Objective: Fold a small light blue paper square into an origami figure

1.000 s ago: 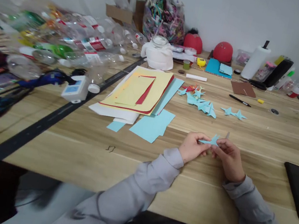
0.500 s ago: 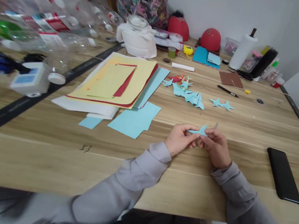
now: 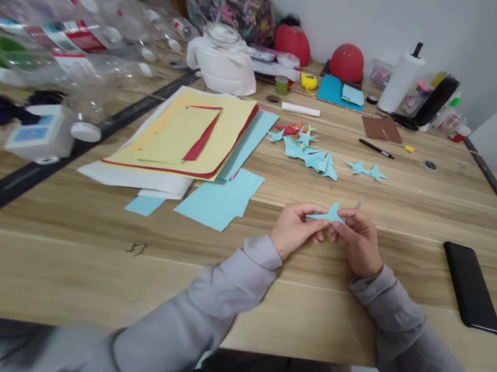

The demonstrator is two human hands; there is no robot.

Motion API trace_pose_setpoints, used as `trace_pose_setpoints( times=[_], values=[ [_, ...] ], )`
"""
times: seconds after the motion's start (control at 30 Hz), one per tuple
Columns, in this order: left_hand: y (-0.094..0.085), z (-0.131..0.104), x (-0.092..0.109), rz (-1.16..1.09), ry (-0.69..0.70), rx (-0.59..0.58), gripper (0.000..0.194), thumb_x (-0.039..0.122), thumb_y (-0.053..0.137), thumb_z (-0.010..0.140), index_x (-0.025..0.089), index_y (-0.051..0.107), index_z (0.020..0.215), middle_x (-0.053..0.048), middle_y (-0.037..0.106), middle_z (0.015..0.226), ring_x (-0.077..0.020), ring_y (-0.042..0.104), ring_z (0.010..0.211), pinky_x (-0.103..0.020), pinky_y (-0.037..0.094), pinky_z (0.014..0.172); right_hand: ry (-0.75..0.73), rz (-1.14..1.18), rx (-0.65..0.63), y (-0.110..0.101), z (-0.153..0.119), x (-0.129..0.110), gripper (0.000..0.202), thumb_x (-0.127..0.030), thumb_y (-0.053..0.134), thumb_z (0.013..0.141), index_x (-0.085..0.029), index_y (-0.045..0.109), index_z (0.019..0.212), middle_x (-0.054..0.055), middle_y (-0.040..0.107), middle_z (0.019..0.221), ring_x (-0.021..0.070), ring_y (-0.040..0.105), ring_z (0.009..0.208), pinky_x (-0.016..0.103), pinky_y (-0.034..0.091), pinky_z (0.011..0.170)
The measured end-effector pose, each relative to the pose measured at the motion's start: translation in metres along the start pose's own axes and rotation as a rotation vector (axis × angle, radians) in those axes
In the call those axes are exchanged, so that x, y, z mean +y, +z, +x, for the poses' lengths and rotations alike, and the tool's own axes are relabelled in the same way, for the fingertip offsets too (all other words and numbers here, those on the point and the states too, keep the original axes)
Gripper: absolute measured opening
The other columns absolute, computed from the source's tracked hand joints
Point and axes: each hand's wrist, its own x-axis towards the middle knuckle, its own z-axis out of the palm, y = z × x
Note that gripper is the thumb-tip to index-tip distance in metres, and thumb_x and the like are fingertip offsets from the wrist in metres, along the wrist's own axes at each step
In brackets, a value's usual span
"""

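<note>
Between my hands is a small light-blue origami crane with pointed tips, held just over the wooden table. My left hand pinches its left point between thumb and fingers. On the other side, my right hand grips the crane's lower right part with thumb and forefinger. A thin grey object sticks up behind the right fingers; its kind is hard to tell. Farther back lies a pile of blue folded paper pieces, with red and yellow ones behind it. Two blue folded cranes sit to its right.
Left of my hands are blue paper sheets and a stack of yellow paper. A black phone lies at the right, a black pen farther back. Plastic bottles crowd the far left; a paper towel roll stands behind.
The crane has turned slightly in my fingers, and its right point now shows more clearly toward the right hand. Both hands keep hold of it. The whole view has shifted a little.
</note>
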Motion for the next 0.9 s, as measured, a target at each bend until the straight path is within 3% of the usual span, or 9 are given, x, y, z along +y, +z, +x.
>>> trace_pose_setpoints(
  times=[0.2, 0.4, 0.57, 0.7, 0.9],
  values=[
    [0.000, -0.002, 0.001, -0.009, 0.051, -0.017, 0.036, 0.033, 0.083, 0.054, 0.012, 0.065, 0.077, 0.002, 0.061, 0.048, -0.0112, 0.056, 0.039, -0.023, 0.046, 0.041, -0.019, -0.001, 0.022, 0.002, -0.002, -0.003, 0.025, -0.031, 0.081, 0.064, -0.020, 0.064, 0.078, -0.004, 0.066, 0.056, 0.0097, 0.056, 0.048, 0.023, 0.045, 0.047],
    [-0.001, -0.003, 0.007, -0.020, 0.098, -0.047, 0.031, 0.034, 0.083, 0.055, 0.012, 0.070, 0.073, -0.002, 0.068, 0.058, -0.0103, 0.056, 0.040, -0.025, 0.047, 0.043, -0.046, 0.011, -0.002, 0.003, -0.004, -0.005, 0.019, -0.027, 0.080, 0.065, -0.020, 0.067, 0.076, -0.003, 0.068, 0.060, 0.0101, 0.058, 0.050, 0.023, 0.047, 0.048],
    [-0.003, -0.003, 0.010, -0.111, 0.017, -0.083, 0.022, 0.026, 0.084, 0.052, 0.013, 0.071, 0.065, -0.003, 0.069, 0.060, -0.0111, 0.056, 0.038, -0.025, 0.045, 0.039, 0.022, 0.070, 0.045, 0.009, -0.005, -0.009, 0.015, -0.024, 0.079, 0.061, -0.021, 0.067, 0.068, -0.002, 0.067, 0.056, 0.0104, 0.058, 0.048, 0.023, 0.046, 0.046],
    [-0.003, -0.004, 0.011, -0.074, 0.033, -0.088, 0.024, 0.028, 0.082, 0.057, 0.013, 0.074, 0.074, -0.004, 0.071, 0.064, -0.0114, 0.057, 0.040, -0.027, 0.048, 0.042, 0.069, 0.127, 0.094, 0.010, -0.005, -0.013, 0.014, -0.022, 0.078, 0.058, -0.021, 0.065, 0.064, -0.002, 0.068, 0.056, 0.0108, 0.058, 0.048, 0.022, 0.045, 0.044],
    [-0.003, -0.005, 0.011, -0.021, 0.111, -0.066, 0.022, 0.028, 0.081, 0.059, 0.012, 0.072, 0.071, -0.003, 0.070, 0.062, -0.0110, 0.058, 0.040, -0.025, 0.048, 0.042, 0.025, 0.058, 0.023, 0.004, -0.004, -0.011, 0.017, -0.023, 0.079, 0.063, -0.020, 0.065, 0.073, -0.002, 0.069, 0.060, 0.0096, 0.057, 0.049, 0.022, 0.047, 0.048]
  ],
)
